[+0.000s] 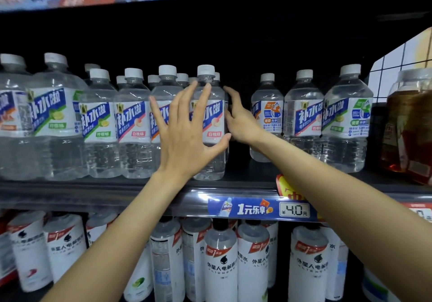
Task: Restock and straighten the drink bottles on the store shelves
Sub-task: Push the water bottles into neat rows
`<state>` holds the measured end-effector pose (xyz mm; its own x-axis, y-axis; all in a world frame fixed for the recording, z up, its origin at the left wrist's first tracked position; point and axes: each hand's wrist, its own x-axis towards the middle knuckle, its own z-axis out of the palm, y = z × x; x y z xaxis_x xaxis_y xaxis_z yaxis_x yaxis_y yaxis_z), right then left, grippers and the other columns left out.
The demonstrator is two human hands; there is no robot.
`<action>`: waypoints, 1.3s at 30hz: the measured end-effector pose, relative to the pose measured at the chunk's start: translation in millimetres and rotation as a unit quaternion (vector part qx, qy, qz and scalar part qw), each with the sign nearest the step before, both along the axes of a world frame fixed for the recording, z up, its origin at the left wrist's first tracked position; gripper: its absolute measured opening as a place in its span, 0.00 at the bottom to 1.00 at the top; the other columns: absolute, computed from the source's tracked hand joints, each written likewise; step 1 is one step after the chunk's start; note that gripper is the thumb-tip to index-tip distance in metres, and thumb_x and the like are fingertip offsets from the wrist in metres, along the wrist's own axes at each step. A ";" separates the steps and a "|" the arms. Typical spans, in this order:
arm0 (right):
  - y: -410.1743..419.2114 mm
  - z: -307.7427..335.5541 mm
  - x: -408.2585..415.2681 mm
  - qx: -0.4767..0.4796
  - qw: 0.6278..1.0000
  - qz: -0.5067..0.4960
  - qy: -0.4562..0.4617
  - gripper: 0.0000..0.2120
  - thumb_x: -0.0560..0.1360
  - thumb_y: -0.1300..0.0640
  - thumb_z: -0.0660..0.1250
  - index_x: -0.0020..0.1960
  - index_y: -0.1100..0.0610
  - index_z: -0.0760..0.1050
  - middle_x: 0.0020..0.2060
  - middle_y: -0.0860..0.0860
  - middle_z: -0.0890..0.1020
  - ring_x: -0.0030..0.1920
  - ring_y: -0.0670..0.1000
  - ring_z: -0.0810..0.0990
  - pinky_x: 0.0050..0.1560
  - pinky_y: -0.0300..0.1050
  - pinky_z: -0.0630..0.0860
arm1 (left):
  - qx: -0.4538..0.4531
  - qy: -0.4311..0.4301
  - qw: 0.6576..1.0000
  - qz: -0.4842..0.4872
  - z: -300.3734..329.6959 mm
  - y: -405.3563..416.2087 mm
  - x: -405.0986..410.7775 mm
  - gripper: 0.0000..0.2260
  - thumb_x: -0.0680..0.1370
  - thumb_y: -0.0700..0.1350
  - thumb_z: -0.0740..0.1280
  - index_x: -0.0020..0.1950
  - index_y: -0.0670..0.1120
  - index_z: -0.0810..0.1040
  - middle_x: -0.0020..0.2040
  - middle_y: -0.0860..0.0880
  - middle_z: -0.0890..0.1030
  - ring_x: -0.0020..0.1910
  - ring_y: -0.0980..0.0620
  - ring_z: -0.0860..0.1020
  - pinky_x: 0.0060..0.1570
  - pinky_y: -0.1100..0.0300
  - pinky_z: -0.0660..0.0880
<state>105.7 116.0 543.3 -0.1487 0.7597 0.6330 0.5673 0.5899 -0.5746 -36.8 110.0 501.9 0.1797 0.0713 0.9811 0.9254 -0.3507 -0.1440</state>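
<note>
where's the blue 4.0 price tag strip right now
In the head view, the blue price tag strip is clipped to the front edge of the middle shelf, right of centre, between the two forearms and below the gap in the clear bottles.

A single head-worn camera faces a store shelf straight on at close range, tilted slightly down. Its wide lens bends the price rail and the shelf edges toward the corners. The middle tier of water bottles sits near eye level; the tier below is seen from above. Both forearms enter from the bottom corners, the left hand and right hand meeting just right of frame centre. No second view exists.
</note>
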 end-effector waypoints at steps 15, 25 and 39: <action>-56.0 4.1 70.6 0.174 0.975 -0.127 -0.049 0.17 0.79 0.60 0.61 0.68 0.57 0.71 0.61 0.55 0.76 0.59 0.52 0.75 0.59 0.44 0.71 | 0.106 0.045 0.960 -0.257 16.0 -45.1 54.6 0.20 0.74 0.44 0.68 0.65 0.40 0.74 0.63 0.42 0.76 0.61 0.47 0.73 0.64 0.60 0.66; -51.0 -8.7 134.5 0.186 0.755 -0.543 -0.316 0.43 0.73 0.29 0.53 0.68 0.66 0.69 0.73 0.63 0.63 0.76 0.60 0.55 0.69 0.59 0.46 | -0.188 0.005 0.972 -0.142 42.8 21.3 127.6 0.36 0.77 0.55 0.66 0.78 0.46 0.52 0.75 0.40 0.59 0.70 0.41 0.65 0.65 0.50 0.67; -45.9 9.9 125.3 0.225 0.802 -0.497 -0.246 0.45 0.65 0.27 0.51 0.46 0.70 0.78 0.62 0.63 0.74 0.68 0.60 0.65 0.60 0.55 0.55 | -0.272 -0.048 0.950 -0.147 41.5 21.8 120.9 0.38 0.75 0.64 0.64 0.78 0.53 0.50 0.68 0.37 0.62 0.63 0.37 0.71 0.54 0.49 0.74</action>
